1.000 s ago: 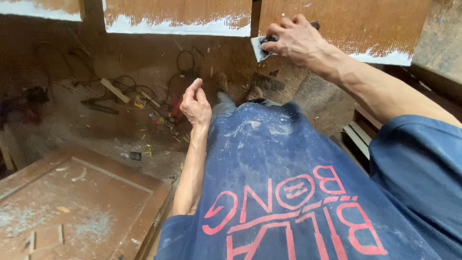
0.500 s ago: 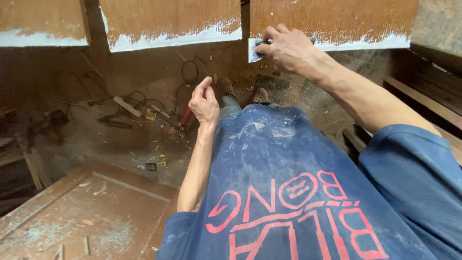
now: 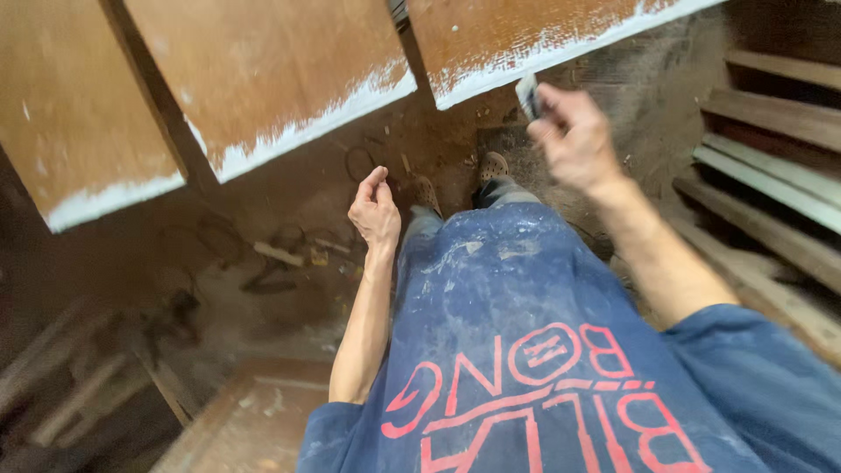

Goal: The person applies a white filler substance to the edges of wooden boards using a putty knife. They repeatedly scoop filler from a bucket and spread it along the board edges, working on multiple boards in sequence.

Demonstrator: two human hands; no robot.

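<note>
My right hand (image 3: 574, 140) is blurred and grips a folded piece of pale sandpaper (image 3: 526, 95), held just below the white-edged bottom of a brown wooden panel (image 3: 517, 35). It is off the panel's face. My left hand (image 3: 375, 210) hangs at my side with its fingers loosely curled and nothing in it. I wear a dusty blue shirt (image 3: 526, 333) with red lettering. My two shoes (image 3: 460, 180) show on the dirt floor below.
Two more brown panels (image 3: 263, 79) with white lower edges hang to the left. Cables and wood scraps (image 3: 280, 254) litter the floor. Stacked wooden slats (image 3: 771, 175) lie at the right. A brown door panel (image 3: 254, 420) lies flat at the lower left.
My right hand has come down off the panel with the sandpaper. The view has swung and tilted to the left. My left hand has hardly moved.
</note>
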